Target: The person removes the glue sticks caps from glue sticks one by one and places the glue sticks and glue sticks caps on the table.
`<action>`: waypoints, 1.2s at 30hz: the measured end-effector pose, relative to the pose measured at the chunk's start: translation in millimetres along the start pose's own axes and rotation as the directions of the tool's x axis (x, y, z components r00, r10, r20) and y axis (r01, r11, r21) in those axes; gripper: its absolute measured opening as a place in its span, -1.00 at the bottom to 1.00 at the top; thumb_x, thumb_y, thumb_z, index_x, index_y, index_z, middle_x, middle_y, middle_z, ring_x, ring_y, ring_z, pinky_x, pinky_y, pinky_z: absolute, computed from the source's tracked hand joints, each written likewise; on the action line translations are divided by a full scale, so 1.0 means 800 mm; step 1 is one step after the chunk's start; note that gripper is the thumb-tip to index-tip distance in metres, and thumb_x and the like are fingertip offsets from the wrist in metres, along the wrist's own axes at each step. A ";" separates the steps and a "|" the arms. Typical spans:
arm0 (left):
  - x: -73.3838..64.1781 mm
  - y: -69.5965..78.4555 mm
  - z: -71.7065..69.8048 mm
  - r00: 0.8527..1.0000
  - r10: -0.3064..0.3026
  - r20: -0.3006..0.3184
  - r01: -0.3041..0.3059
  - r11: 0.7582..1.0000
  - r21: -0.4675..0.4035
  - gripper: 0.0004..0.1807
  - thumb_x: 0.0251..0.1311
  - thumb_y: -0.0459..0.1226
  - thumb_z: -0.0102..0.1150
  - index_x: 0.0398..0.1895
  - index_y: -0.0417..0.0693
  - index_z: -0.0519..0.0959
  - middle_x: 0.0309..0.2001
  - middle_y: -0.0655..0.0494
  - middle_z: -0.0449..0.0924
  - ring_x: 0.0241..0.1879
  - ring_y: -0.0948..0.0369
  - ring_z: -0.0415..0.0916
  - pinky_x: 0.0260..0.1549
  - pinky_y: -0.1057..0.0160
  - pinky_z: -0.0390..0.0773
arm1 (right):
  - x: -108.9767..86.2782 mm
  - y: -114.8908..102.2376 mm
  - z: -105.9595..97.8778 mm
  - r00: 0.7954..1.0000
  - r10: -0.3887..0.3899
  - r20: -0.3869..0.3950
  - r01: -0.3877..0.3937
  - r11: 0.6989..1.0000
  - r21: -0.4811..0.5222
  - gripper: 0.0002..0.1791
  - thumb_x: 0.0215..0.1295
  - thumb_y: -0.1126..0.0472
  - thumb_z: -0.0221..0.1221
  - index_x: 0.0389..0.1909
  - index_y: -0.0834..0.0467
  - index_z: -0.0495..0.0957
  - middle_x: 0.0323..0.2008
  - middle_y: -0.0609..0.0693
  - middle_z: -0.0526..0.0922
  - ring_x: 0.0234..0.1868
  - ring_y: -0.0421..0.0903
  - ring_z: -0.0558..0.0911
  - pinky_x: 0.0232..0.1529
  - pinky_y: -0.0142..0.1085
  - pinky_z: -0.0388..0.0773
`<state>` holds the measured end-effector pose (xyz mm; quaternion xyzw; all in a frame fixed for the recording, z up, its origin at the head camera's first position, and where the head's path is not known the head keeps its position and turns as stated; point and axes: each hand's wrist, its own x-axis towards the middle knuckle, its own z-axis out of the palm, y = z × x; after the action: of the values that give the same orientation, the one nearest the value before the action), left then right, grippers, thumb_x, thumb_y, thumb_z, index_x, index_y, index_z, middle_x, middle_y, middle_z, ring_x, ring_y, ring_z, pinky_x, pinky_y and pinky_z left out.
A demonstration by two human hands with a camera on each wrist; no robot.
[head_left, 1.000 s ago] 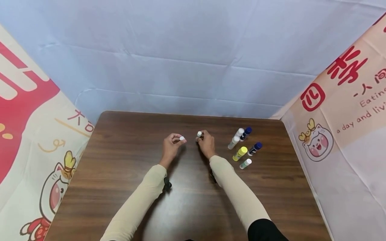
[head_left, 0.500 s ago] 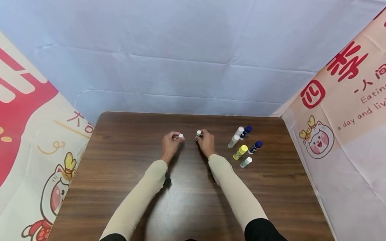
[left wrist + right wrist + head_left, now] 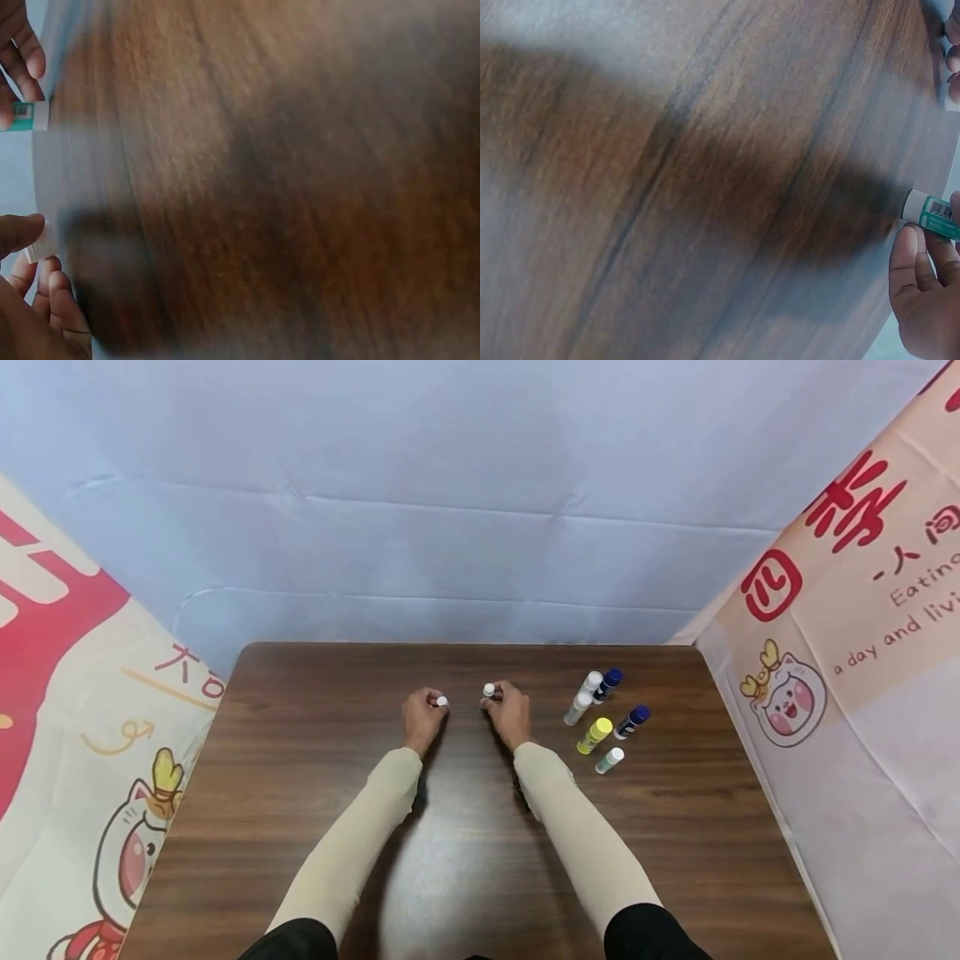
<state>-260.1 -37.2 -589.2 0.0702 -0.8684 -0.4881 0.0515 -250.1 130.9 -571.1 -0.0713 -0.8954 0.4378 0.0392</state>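
Rolling palm-down, the left hand [image 3: 422, 720] pinches a white piece [image 3: 442, 702] at nine o'clock from the right hand [image 3: 512, 717], which grips a green-labelled stick [image 3: 933, 213], the two still apart.

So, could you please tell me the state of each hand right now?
Left hand: closed, pinching a small white piece.
Right hand: closed, holding a green-and-white tube.
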 end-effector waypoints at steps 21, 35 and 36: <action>0.002 -0.008 0.008 0.999 -0.003 -0.049 0.004 1.000 0.024 -0.84 -0.09 -0.38 0.47 -0.37 -0.14 0.72 -0.42 0.05 0.66 -0.33 0.09 0.59 -0.22 0.12 0.50 | -0.003 0.001 0.003 1.000 -0.022 -0.006 0.022 1.000 -0.009 -0.71 0.19 0.27 0.32 -0.08 0.22 0.57 -0.18 0.10 0.70 -0.14 -0.03 0.68 -0.11 -0.17 0.59; 0.000 -0.005 0.009 0.998 -0.025 -0.056 0.025 1.000 0.002 -0.85 -0.05 -0.40 0.46 -0.35 -0.20 0.72 -0.39 -0.02 0.63 -0.30 0.06 0.56 -0.18 0.09 0.50 | -0.015 0.005 -0.006 1.000 0.001 0.028 -0.002 0.999 0.040 -0.47 0.17 0.18 0.36 0.14 0.17 0.45 -0.02 0.13 0.64 0.00 0.01 0.62 0.00 -0.11 0.54; 0.000 -0.006 0.009 0.998 -0.029 -0.053 0.029 1.000 0.001 -0.85 -0.04 -0.39 0.45 -0.35 -0.19 0.72 -0.39 -0.02 0.63 -0.30 0.07 0.55 -0.19 0.09 0.50 | -0.016 0.005 -0.007 1.000 -0.001 0.018 0.000 0.999 0.035 -0.46 0.17 0.16 0.35 0.16 0.17 0.44 -0.01 0.13 0.63 0.02 0.01 0.61 0.01 -0.11 0.54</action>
<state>-261.0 -33.4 -597.2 0.0955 -0.8662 -0.4859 0.0673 -235.9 135.9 -570.9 -0.0665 -0.8879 0.4540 0.0323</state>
